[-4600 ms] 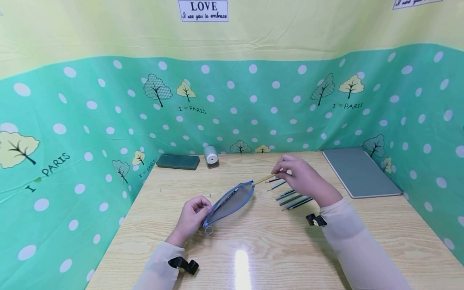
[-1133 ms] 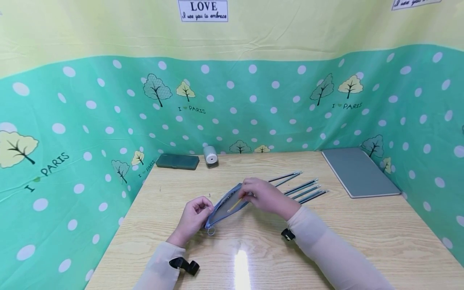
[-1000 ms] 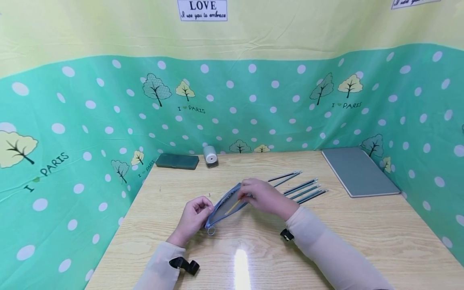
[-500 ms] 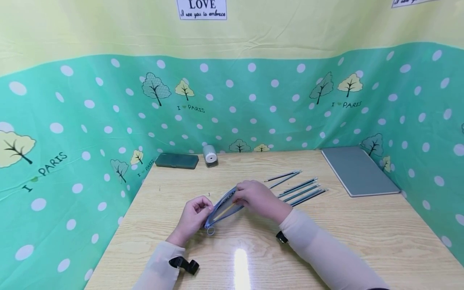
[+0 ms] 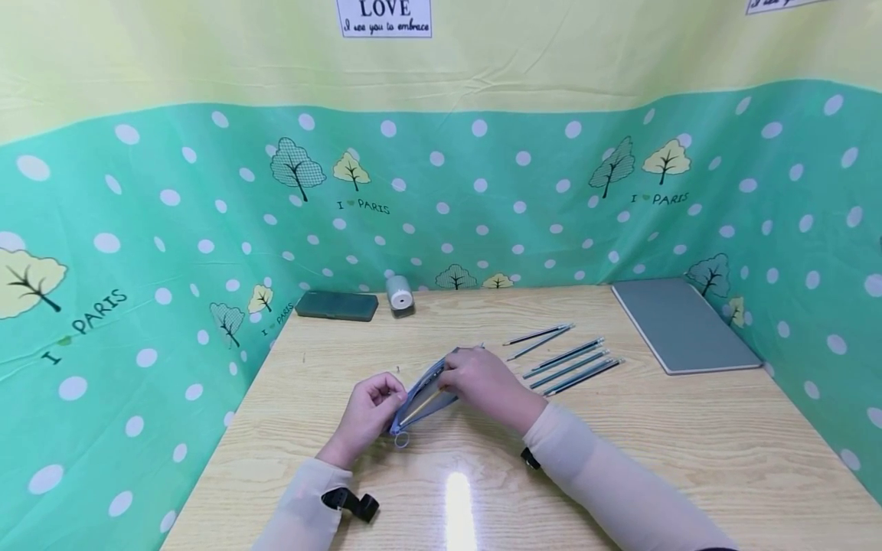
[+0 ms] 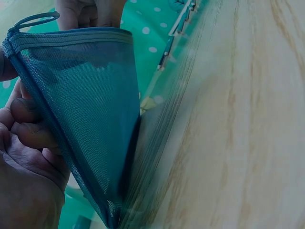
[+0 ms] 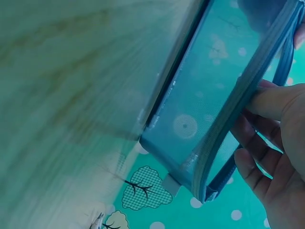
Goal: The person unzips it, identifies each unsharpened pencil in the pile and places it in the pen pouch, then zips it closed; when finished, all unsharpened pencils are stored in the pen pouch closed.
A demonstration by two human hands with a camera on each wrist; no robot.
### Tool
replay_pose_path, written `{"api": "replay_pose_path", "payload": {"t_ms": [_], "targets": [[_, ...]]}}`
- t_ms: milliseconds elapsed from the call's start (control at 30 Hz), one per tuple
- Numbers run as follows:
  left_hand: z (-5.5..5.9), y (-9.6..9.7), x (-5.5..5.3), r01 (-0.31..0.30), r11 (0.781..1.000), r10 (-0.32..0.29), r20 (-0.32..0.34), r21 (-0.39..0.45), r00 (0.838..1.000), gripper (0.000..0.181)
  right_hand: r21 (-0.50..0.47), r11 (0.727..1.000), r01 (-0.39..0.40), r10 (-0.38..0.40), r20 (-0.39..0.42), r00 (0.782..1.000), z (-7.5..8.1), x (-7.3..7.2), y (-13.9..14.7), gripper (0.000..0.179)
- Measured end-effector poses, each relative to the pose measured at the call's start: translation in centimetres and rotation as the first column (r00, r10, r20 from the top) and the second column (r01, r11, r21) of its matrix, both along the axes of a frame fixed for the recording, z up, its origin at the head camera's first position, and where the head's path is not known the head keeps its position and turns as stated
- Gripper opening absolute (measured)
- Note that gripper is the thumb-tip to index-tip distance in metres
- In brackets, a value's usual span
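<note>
Head view, left hand (image 5: 368, 411) pinching mesh pouch (image 5: 429, 411); right hand (image 5: 488, 385) gripping yellow pencil (image 5: 420, 407), inside its opening

bkgd cloth (image 5: 496, 145), yel over grn w/ wht dots (image 5: 480, 185) (trees (image 5: 298, 162) too) | lt-wood tbl (image 5: 723, 459) | glare streak (image 5: 458, 509) atop

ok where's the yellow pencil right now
In the head view, just below and left of centre, the yellow pencil slants within the open mouth of the blue mesh pouch, its upper end at the right hand.
</note>
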State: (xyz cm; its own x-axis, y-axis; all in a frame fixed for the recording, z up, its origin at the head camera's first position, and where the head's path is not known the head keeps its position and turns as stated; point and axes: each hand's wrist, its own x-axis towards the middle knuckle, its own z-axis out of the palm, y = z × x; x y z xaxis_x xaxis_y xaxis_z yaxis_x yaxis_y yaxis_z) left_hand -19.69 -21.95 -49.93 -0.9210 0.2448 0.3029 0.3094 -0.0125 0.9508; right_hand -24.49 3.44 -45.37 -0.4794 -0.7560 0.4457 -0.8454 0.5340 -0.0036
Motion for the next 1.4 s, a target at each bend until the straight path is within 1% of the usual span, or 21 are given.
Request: {"api": "replay_pose_path", "payload": {"t_ms": [100, 300, 400, 633, 800, 967, 1233, 1400], "targets": [[0.03, -0.02, 0.03, -0.003, 1.0, 0.003, 0.008, 0.0, 1.0, 0.008, -0.008, 1.0, -0.007, 0.007, 0.002, 1.0, -0.15, 0.1, -0.13, 0.01], [0.1, -0.03, 0.17, -0.001, 1.0, 0.001, 0.022, 0.002, 1.0, 0.008, -0.011, 1.0, 0.003, -0.003, 0.007, 1.0, -0.24, 0.28, -0.19, 0.01], [0.15, -0.01, 0.17, -0.005, 1.0, 0.005, 0.021, -0.001, 1.0, 0.007, -0.009, 1.0, 0.008, -0.008, 0.011, 1.0, -0.35, 0.22, -0.2, 0.01], [0.09, -0.06, 0.08, -0.008, 1.0, 0.008, 0.014, -0.012, 1.0, 0.007, -0.005, 1.0, 0.01, -0.01, 0.055, 0.998, -0.47, 0.19, -0.17, 0.01], [0.07, -0.12, 0.09, -0.013, 1.0, 0.013, 0.001, -0.022, 1.0, 0.008, 0.002, 1.0, 0.01, -0.01, 0.053, 0.999, -0.49, 0.17, -0.08, 0.014], [0.06, -0.12, 0.11, -0.02, 0.999, 0.02, 0.0, -0.032, 1.0, 0.008, -0.019, 1.0, -0.004, 0.005, 0.066, 0.998, -0.32, 0.2, 0.07, 0.016], [0.02, -0.13, 0.1, -0.023, 0.999, 0.023, 0.009, -0.029, 1.0, 0.008, -0.024, 1.0, 0.009, -0.007, 0.085, 0.996, -0.28, 0.1, 0.39, 0.015], [0.05, -0.11, 0.07, -0.032, 0.999, 0.032, 0.009, -0.027, 0.999, 0.008, -0.054, 0.999, 0.002, 0.003, 0.092, 0.996, -0.14, -0.06, 0.68, 0.016]]}}
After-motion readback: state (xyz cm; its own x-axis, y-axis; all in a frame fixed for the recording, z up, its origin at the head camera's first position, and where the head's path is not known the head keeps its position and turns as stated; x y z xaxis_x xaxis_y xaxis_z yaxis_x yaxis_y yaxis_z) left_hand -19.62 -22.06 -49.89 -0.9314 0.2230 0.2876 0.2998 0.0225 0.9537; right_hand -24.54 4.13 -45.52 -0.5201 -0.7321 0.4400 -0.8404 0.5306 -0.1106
